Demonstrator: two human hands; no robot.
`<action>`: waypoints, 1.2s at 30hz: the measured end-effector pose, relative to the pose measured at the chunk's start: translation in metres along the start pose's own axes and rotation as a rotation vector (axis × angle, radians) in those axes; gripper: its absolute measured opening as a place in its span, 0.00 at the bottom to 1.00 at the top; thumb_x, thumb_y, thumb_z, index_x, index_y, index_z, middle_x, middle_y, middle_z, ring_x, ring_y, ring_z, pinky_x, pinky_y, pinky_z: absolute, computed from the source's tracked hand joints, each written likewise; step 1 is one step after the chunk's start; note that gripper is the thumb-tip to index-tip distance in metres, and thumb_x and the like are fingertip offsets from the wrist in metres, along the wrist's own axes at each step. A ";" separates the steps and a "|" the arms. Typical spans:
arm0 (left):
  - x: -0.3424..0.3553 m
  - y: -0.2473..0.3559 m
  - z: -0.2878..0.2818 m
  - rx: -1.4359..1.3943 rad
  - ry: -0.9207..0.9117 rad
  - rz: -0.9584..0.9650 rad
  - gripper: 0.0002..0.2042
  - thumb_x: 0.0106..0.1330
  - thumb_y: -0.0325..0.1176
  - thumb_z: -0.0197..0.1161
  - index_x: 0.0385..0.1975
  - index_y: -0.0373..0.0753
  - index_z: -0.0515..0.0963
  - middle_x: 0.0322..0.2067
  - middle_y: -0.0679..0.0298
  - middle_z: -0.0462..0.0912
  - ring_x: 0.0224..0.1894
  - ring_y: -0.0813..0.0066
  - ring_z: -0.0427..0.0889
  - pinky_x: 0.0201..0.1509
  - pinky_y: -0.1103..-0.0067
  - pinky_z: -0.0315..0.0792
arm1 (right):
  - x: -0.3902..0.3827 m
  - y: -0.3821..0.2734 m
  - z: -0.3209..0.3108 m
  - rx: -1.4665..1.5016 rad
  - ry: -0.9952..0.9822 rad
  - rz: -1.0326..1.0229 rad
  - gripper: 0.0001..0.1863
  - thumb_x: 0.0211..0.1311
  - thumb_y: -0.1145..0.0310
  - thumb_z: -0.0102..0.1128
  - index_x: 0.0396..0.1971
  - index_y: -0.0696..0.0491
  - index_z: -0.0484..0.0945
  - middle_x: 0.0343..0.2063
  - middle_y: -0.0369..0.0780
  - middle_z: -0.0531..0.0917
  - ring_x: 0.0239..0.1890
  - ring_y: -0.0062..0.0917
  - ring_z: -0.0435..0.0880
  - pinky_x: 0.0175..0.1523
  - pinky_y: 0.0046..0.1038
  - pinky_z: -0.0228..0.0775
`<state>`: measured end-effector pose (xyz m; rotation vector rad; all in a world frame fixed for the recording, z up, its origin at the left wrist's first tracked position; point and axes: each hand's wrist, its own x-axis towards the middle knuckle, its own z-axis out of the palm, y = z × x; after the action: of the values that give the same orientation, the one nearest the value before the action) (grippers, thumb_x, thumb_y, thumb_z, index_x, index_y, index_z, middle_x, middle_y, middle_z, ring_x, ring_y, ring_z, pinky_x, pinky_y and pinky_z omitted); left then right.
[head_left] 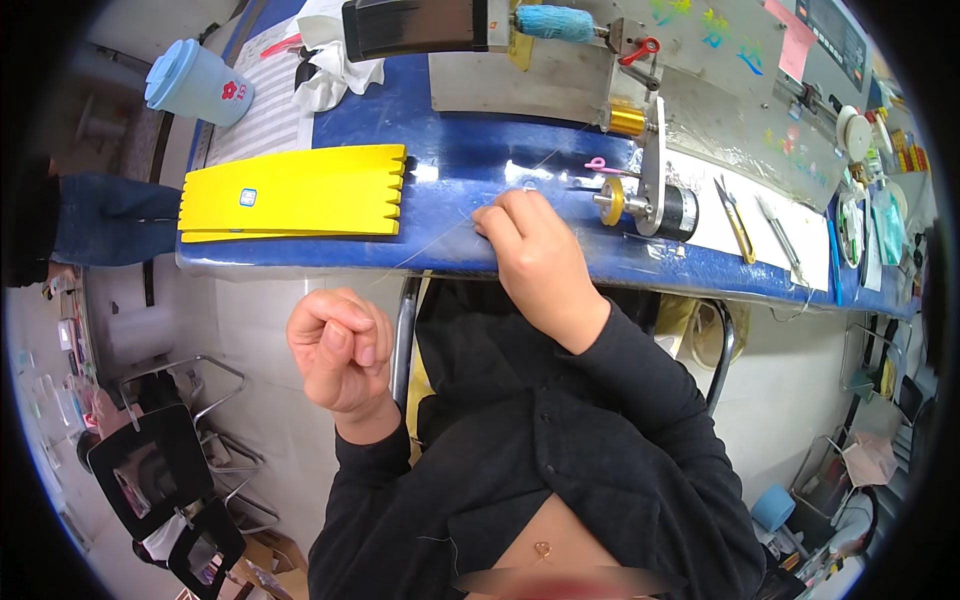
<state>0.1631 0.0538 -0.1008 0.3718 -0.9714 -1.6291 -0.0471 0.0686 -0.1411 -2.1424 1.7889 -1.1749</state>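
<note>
A thin golden wire [435, 240] runs slantwise over the blue table's front edge, between my two hands. My left hand [340, 345] is closed just off that edge, thumb pressed over curled fingers at the wire's lower end. Over the tabletop, my right hand [530, 240] pinches the wire with its fingertips. Beyond the right hand, the line continues faintly up toward a gold spool [626, 121] on a metal winding machine [655, 150]. Below the spool sit a yellow pulley wheel [612, 201] and a black round motor [682, 213].
Yellow notched cards [310, 190] lie stacked at left on the blue table [450, 160]. Behind them are a light blue cup [200, 85] and crumpled tissue [340, 75]. Tweezers [737, 222], a pen-like tool [782, 240] and pink-handled scissors [598, 165] lie to the right.
</note>
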 end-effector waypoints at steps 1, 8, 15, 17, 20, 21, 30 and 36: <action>0.000 0.000 0.000 0.006 -0.016 0.003 0.09 0.71 0.29 0.60 0.33 0.27 0.76 0.18 0.62 0.70 0.14 0.83 0.63 0.17 0.85 0.56 | -0.001 -0.001 -0.001 -0.023 -0.001 0.015 0.08 0.53 0.81 0.62 0.33 0.57 0.75 0.34 0.41 0.76 0.39 0.38 0.76 0.43 0.36 0.73; -0.003 0.000 0.000 0.030 -0.035 -0.010 0.09 0.70 0.29 0.61 0.32 0.27 0.77 0.18 0.61 0.71 0.14 0.82 0.64 0.17 0.85 0.58 | -0.028 0.012 -0.080 0.773 -0.300 0.358 0.03 0.66 0.76 0.62 0.35 0.60 0.81 0.33 0.41 0.82 0.37 0.27 0.82 0.44 0.26 0.74; 0.002 0.002 -0.005 0.773 -0.485 -0.407 0.05 0.63 0.24 0.67 0.35 0.31 0.86 0.25 0.59 0.84 0.24 0.79 0.79 0.27 0.84 0.68 | -0.124 0.066 -0.190 0.939 -0.502 0.740 0.03 0.65 0.78 0.64 0.34 0.61 0.83 0.34 0.39 0.83 0.38 0.21 0.81 0.47 0.24 0.73; 0.005 -0.001 -0.006 0.998 -0.721 -0.603 0.11 0.64 0.29 0.69 0.45 0.34 0.84 0.33 0.58 0.86 0.31 0.70 0.85 0.33 0.80 0.75 | -0.167 0.087 -0.219 0.904 -0.356 1.000 0.02 0.64 0.77 0.65 0.34 0.60 0.83 0.33 0.34 0.84 0.38 0.17 0.80 0.46 0.21 0.72; 0.012 -0.007 -0.004 1.220 -0.907 -0.675 0.18 0.64 0.31 0.68 0.53 0.36 0.80 0.44 0.52 0.84 0.37 0.58 0.85 0.38 0.75 0.79 | -0.239 0.131 -0.259 0.641 -0.078 1.139 0.03 0.66 0.74 0.65 0.34 0.57 0.83 0.32 0.30 0.83 0.36 0.13 0.78 0.45 0.18 0.70; 0.015 -0.009 -0.002 1.267 -0.882 -0.663 0.18 0.64 0.30 0.68 0.54 0.36 0.80 0.44 0.52 0.84 0.39 0.56 0.84 0.40 0.74 0.79 | -0.264 0.148 -0.271 0.610 0.043 1.170 0.04 0.67 0.73 0.65 0.34 0.57 0.84 0.31 0.30 0.83 0.35 0.12 0.77 0.44 0.18 0.69; 0.040 0.013 0.026 1.268 -0.610 -0.607 0.16 0.66 0.22 0.64 0.53 0.29 0.79 0.38 0.56 0.86 0.36 0.76 0.84 0.42 0.81 0.78 | -0.434 0.320 -0.304 -0.016 0.578 1.475 0.15 0.65 0.65 0.69 0.47 0.56 0.84 0.30 0.29 0.81 0.26 0.12 0.73 0.34 0.18 0.66; 0.046 0.006 0.047 1.256 -0.442 -0.393 0.11 0.70 0.23 0.62 0.50 0.28 0.80 0.39 0.57 0.86 0.35 0.76 0.83 0.40 0.82 0.78 | -0.459 0.360 -0.330 0.130 1.045 1.600 0.27 0.59 0.59 0.71 0.57 0.56 0.81 0.54 0.45 0.84 0.51 0.34 0.85 0.52 0.30 0.77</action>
<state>0.1207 0.0303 -0.0565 1.1134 -2.3356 -1.2420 -0.5364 0.4883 -0.3261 0.5181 2.4795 -1.5983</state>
